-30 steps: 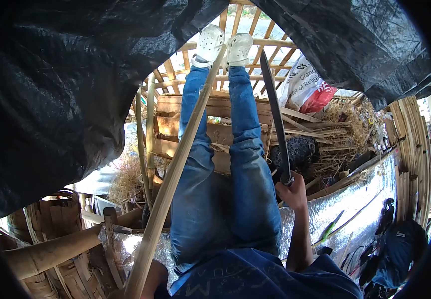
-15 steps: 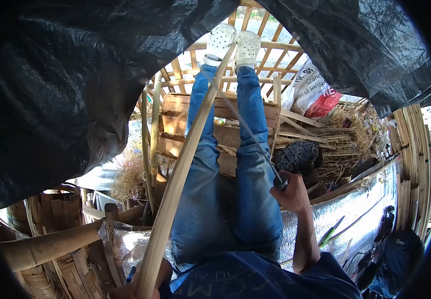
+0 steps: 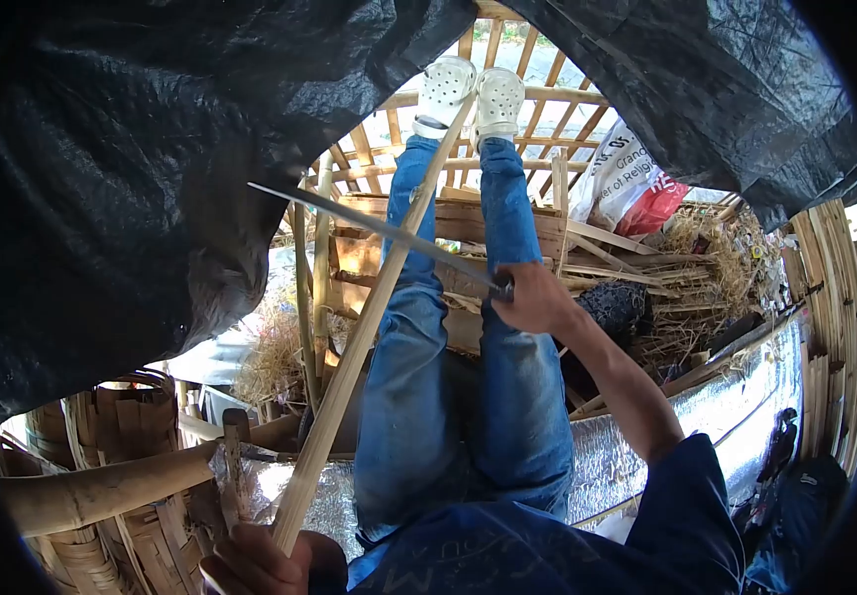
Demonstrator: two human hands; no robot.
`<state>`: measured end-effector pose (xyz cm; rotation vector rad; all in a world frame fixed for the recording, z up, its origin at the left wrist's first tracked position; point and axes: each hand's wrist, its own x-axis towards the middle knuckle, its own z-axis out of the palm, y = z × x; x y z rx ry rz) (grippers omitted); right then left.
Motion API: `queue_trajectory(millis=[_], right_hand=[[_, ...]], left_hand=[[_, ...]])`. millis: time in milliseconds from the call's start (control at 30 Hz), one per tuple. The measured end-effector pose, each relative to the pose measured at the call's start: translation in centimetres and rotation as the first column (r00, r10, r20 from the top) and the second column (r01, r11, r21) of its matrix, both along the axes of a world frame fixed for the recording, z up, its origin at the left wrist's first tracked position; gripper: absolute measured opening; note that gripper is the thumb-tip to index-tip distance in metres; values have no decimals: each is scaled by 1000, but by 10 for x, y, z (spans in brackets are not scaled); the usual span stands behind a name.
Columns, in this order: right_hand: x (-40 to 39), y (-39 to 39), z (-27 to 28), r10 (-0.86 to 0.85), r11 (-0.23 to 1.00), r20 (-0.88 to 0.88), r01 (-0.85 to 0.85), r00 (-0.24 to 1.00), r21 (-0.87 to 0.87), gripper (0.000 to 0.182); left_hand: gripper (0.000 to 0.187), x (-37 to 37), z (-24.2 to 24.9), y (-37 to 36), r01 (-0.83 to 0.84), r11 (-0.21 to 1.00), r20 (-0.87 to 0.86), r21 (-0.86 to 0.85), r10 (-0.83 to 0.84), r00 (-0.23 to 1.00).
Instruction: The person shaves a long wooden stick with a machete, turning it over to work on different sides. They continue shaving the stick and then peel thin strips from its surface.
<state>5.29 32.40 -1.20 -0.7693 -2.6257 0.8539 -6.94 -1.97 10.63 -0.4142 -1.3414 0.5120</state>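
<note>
L hand [image 3: 260,563], 1 no.: fingers curled round lower end of bamboo strip [image 3: 349,367], which runs diag. up across L leg of jeans [image 3: 400,436] to its tip btwn two white clogs [image 3: 446,91]. R hand [image 3: 537,299], 1 no.: fist wrapped on handle of long knife [image 3: 374,224], blade crossing over strip's upper half, pointing L; contact w/ strip can't be told. Surrounds: blk plastic sheet [image 3: 101,198] up top, silver foil mat [image 3: 745,402] beside thighs, printed wht/red sack [image 3: 615,183] far R, lattice [image 3: 567,95] past feet.
</note>
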Motion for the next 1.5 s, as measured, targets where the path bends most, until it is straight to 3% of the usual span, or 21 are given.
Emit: queue_trajectory(millis=[100, 133, 167, 200, 367, 467, 533, 633, 733, 933, 967, 1000, 1033, 1067, 1100, 1133, 1200, 1267, 1333, 1433, 1500], right_hand=[[-6, 22, 14, -39, 994, 38, 35, 999, 99, 15], [-8, 27, 22, -51, 987, 48, 43, 998, 153, 16], [-11, 33, 30, -52, 987, 54, 43, 997, 152, 16], [-15, 38, 38, -59, 992, 3, 58, 998, 114, 17], [-32, 29, 55, -118, 993, -65, 118, 991, -9, 19], [-35, 3, 20, -39, 986, 40, 45, 998, -161, 17], [-32, 10, -29, -15, 993, 124, 0, 992, 121, 19], [-37, 54, -39, -225, 974, 200, 228, 954, 7, 24], [-31, 99, -39, -253, 965, 188, 234, 949, 120, 29], [-6, 12, 2, 43, 979, 291, 17, 956, -203, 22], [-4, -5, 7, 106, 979, 244, -59, 964, -194, 17], [-7, -9, 10, 108, 978, 241, -59, 964, -200, 17], [-10, -13, 13, 151, 986, 227, -132, 962, -98, 19], [-10, -17, 14, 194, 980, 218, -200, 956, 5, 20], [-18, -5, 12, 115, 986, 265, -143, 957, 88, 24], [-28, 16, 8, 50, 995, 277, -71, 960, 67, 25], [-47, 71, -6, -93, 994, 279, 74, 956, 79, 26], [-53, 110, -14, -177, 982, 263, 152, 948, 113, 25], [-56, 129, -15, -128, 992, 349, 114, 928, 63, 22], [-43, 72, -3, 115, 993, 180, -116, 977, -5, 24], [-37, 45, -14, 160, 985, 220, -172, 962, 33, 20]], left_hand=[[13, 2, 5, -11, 1, 997, 83, 79, -8, 997], [11, 2, 30, -27, -36, 958, -3, -286, 37, 999], [9, 2, 42, -39, -95, 787, -98, -609, 45, 994], [9, 1, 45, -34, -90, 786, -94, -612, 41, 995], [8, -10, 44, -23, 31, 867, -163, -498, -128, 978], [7, -5, 33, -17, -32, 928, -172, -370, -35, 984], [8, 1, 26, -11, -27, 962, -122, -271, -7, 993], [9, 9, 22, 1, 5, 985, -55, -174, -15, 998], [11, 17, 17, 13, 16, 996, 0, -93, -17, 1000], [16, 21, 9, 32, 158, 986, 301, 46, -165, 939], [17, 21, 9, 35, 262, 960, 394, 99, -280, 875], [17, 22, 10, 37, 510, 823, 543, 248, -555, 631], [18, 22, 11, 39, 587, 747, 571, 312, -641, 513], [19, 21, 12, 43, 713, 155, 510, 684, -801, -315], [20, 23, 13, 45, 361, -337, 162, 870, -496, -853], [20, 21, 16, 50, 306, -406, 100, 861, -455, -885], [22, 19, 13, 48, 38, -474, -45, 880, -162, -986], [24, 18, 17, 49, 58, -492, -57, 869, -215, -975], [25, 15, 17, 52, 49, -498, -85, 866, -241, -967], [28, 11, 17, 54, 23, -510, -126, 860, -257, -958], [29, 9, 15, 55, 19, -522, -132, 853, -250, -959]])
